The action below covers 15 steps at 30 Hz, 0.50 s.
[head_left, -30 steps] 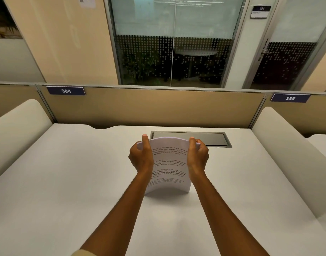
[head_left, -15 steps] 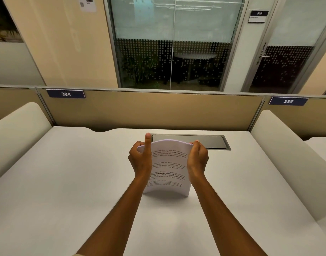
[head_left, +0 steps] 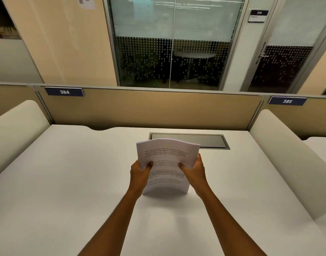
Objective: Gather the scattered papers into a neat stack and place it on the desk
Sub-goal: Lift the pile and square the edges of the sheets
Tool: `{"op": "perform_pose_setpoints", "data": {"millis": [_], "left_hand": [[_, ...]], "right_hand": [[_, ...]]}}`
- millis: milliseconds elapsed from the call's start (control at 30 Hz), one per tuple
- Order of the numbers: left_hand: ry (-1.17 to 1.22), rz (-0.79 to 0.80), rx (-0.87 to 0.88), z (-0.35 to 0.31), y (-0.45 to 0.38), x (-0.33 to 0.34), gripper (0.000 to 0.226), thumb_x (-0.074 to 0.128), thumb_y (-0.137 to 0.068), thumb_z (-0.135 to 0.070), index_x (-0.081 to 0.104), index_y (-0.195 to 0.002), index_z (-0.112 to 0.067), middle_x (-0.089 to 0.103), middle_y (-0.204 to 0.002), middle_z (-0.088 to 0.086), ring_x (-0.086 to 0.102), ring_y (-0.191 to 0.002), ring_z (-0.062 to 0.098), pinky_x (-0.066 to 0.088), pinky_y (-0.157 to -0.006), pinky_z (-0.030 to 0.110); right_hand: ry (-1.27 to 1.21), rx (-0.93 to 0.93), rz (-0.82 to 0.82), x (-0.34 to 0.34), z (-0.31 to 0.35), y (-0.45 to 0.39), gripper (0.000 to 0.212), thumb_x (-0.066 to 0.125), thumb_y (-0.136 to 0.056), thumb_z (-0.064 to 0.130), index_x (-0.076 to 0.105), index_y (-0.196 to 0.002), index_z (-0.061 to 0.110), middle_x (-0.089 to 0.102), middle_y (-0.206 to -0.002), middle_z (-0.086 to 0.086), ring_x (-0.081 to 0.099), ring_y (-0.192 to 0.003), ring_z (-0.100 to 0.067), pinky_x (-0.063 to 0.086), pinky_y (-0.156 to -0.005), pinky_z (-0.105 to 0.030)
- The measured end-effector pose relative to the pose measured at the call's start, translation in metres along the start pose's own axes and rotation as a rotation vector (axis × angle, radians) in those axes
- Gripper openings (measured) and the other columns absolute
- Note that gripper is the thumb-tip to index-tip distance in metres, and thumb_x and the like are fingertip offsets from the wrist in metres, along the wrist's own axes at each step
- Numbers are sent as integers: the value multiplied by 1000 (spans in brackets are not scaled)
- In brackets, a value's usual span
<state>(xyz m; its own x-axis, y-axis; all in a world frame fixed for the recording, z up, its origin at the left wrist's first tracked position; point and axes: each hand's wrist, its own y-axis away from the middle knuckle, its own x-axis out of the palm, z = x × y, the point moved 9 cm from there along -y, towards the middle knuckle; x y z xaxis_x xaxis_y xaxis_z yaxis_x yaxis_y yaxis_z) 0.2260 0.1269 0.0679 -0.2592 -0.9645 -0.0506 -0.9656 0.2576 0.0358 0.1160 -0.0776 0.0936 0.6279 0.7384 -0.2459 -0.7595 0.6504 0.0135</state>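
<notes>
White paper stack (head_left: 166, 163) pinched from both sides, left hand (head_left: 141, 172) and right hand (head_left: 192, 171) each with thumb on printed front, fingers behind. Both grips closed tight on sheets. Stack upright-ish, bowed, bottom edge right at pale worktop (head_left: 66, 182), can't tell if touching. Sits mid-worktop, just in front of grey cable hatch (head_left: 208, 141). Tan divider (head_left: 149, 108) behind, tags 384 (head_left: 64, 92) and 385 (head_left: 287, 101).
</notes>
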Motion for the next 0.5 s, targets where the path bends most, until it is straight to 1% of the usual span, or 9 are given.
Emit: {"op": "perform_pose_setpoints", "data": {"millis": [67,133,200,267,300,400,433,500], "left_hand": [[11,9,6,0,1,3,21,60,-94,-19,61,-115,-23,71,-104,2,70,-92,24,62,-68,32],[8,16,9,0,1,6,23,58,-95,-20,61,-118,-19,71,-106,5,70,-93,25,62,-70,34],[0,6,8,1,2,6,26,58,-96,-20,60,-122,-17,70,-108,6,69,-95,25,62,-73,38],[-12,-6,22,-1,2,6,27,58,-96,-21,59,-122,-17,70,-109,6,70,-94,25,62,-75,41],[-17,-10,38,-4,2,5,26,57,-96,-22,59,-121,-17,70,-108,6,70,-93,25,62,-74,40],[-27,-25,88,-14,2,2,21,56,-96,-20,60,-117,-19,71,-103,3,71,-89,23,61,-66,28],[-27,-30,99,-17,2,1,22,57,-97,-20,59,-118,-19,70,-103,2,71,-88,22,61,-65,26],[-27,-40,110,-19,2,0,24,57,-96,-20,58,-120,-19,70,-103,2,71,-88,22,61,-66,27]], "right_hand": [[-13,25,-9,1,-13,3,51,69,-86,16,42,-129,25,57,-112,1,60,-99,-20,56,-81,-39],[-31,28,-26,1,-19,4,47,66,-89,15,45,-129,25,58,-110,2,60,-97,-19,56,-84,-42],[-38,9,-38,1,-17,4,41,65,-90,17,47,-125,26,60,-107,2,61,-96,-19,57,-80,-38],[-36,-7,-52,0,-13,2,39,64,-90,16,48,-125,23,61,-108,0,62,-97,-20,56,-79,-35],[-37,-14,-57,-1,-10,0,40,64,-90,16,48,-126,22,61,-109,-1,62,-97,-21,56,-79,-36],[-53,-25,-48,-2,-4,-3,42,64,-90,14,48,-128,19,61,-111,-3,63,-96,-21,57,-81,-39],[-59,-28,-44,-1,-3,-3,42,65,-89,14,49,-128,19,62,-111,-3,63,-97,-22,57,-81,-39],[-74,-34,-46,-1,-4,-3,42,65,-89,14,49,-128,18,63,-110,-4,64,-98,-22,58,-82,-40]]}}
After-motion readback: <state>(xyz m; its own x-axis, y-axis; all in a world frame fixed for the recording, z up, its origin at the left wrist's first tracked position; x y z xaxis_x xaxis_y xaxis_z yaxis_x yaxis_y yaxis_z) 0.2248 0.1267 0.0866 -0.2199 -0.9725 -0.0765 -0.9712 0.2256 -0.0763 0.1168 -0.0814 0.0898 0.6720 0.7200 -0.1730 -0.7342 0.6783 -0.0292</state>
